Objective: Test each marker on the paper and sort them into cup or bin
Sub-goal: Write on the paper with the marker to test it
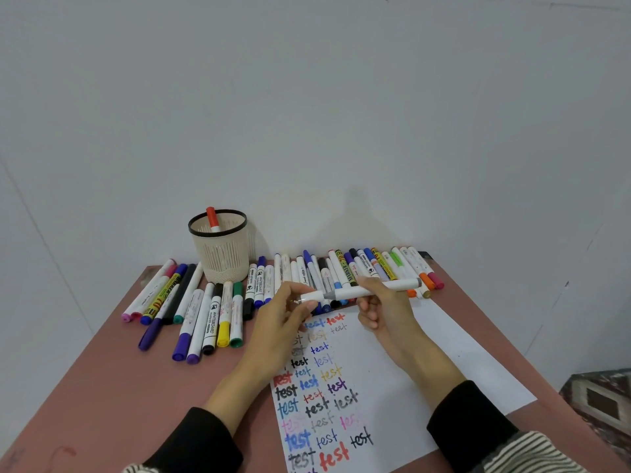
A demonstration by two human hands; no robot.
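My right hand (384,307) grips a white marker with a grey tip (375,289), held level above the top of the paper (392,373). My left hand (290,319) pinches the marker's white cap (312,297) just left of the exposed tip, a small gap apart. The paper carries several coloured "test" words in columns. A cream cup with a black rim (218,247) stands at the back left and holds one red-capped marker (212,218). No bin is in view.
Several capped markers lie in a row (358,271) along the table's far edge behind my hands, and another group (191,308) lies left of the paper in front of the cup. The pink-brown table (119,387) stands against a white wall. A patterned object (601,401) sits at right.
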